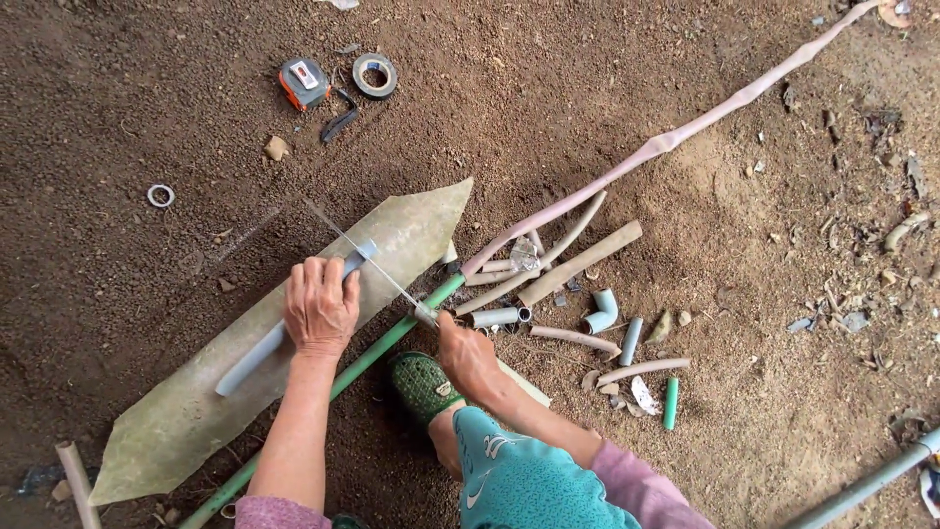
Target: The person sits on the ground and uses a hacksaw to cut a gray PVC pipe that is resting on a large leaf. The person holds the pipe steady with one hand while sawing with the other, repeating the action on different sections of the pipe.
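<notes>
My left hand (319, 306) presses down on a grey plastic pipe (257, 357) that lies along a long, pointed, dirty sheet (186, 421) on the dirt floor. My right hand (464, 355) grips the handle end of a thin saw blade (364, 259), which crosses the pipe's upper end near my left fingers. My foot in a green clog (421, 384) rests on a long green pipe (372, 355) beside the sheet.
Several short pipe offcuts and a grey elbow fitting (601, 310) lie right of my hands. A long pinkish hose (676, 137) runs to the top right. A tape measure (304, 82), a tape roll (374, 74) and a white ring (161, 195) lie farther off.
</notes>
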